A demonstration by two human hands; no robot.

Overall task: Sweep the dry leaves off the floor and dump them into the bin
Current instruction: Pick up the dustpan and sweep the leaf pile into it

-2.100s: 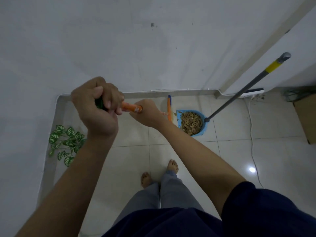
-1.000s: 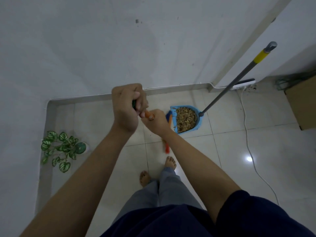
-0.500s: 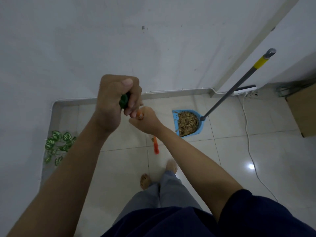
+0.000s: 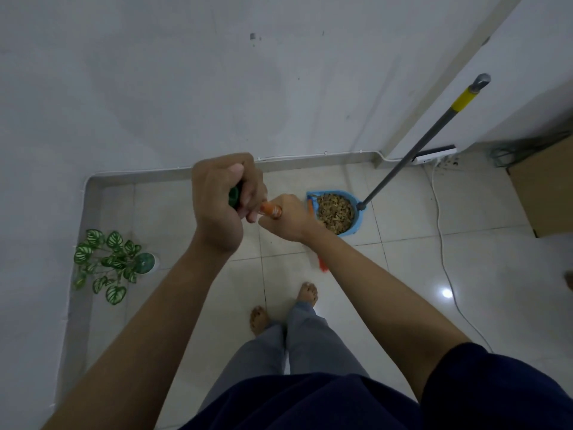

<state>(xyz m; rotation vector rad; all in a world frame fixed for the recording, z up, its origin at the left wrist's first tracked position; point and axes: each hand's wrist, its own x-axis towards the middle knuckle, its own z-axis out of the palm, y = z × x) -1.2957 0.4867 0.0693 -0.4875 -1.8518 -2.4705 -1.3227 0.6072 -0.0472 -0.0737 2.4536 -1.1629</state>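
Observation:
Both hands grip an orange broom handle (image 4: 270, 210) with a green top end. My left hand (image 4: 221, 201) wraps the green end; my right hand (image 4: 286, 218) holds the shaft just below it. The broom's orange head (image 4: 323, 265) shows under my right forearm, on the floor just short of the dustpan. A blue dustpan (image 4: 356, 225) full of dry leaves (image 4: 335, 212) rests on the tiles near the wall. Its long grey handle (image 4: 415, 150) with a yellow band leans up to the right. No bin is in view.
A small potted plant (image 4: 108, 268) lies at the left wall. A white power strip (image 4: 434, 155) and its cable (image 4: 446, 268) run along the right. A cardboard box (image 4: 545, 193) stands at the right edge. My bare feet (image 4: 283, 308) are on the tiles below my hands.
The broom head has swung back and forth beside the dustpan; my hands shifted right and closer together on the handle. The dustpan and its leaves stay in place.

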